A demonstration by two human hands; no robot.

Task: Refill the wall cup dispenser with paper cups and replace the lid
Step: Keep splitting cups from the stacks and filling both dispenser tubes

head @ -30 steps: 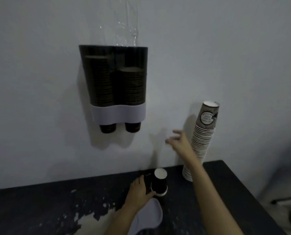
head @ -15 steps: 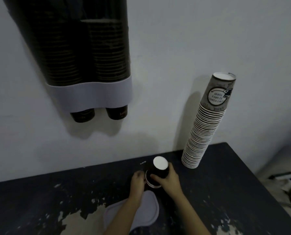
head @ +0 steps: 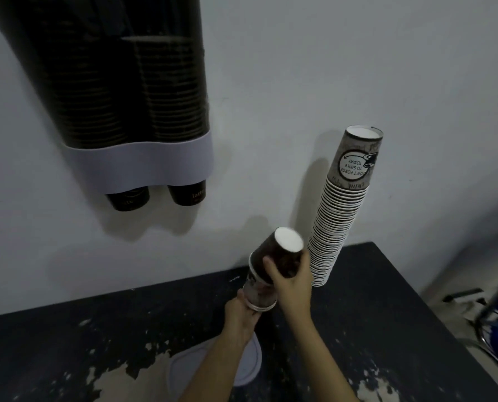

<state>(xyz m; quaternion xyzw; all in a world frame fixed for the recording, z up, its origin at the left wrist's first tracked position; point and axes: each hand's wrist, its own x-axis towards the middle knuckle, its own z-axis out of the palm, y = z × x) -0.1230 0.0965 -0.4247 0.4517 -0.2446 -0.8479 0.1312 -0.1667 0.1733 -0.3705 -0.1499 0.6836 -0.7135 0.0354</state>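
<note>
Both hands grip the short cup stack, lifted off the table: right hand round its upper cups, left hand pinching the bottom rims. Keep it squeezed straight going up to the wall dispenser; the lid waits near, under the arms

Top cup of tall stack: "DON'T FORGET TO SMILE TODAY", inverted. Dispenser cup: "latte".

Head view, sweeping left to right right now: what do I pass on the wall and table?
wall cup dispenser → white lid lying on the table → left hand → short stack of dark cups held in both hands → right hand → tall stack of paper cups
</note>
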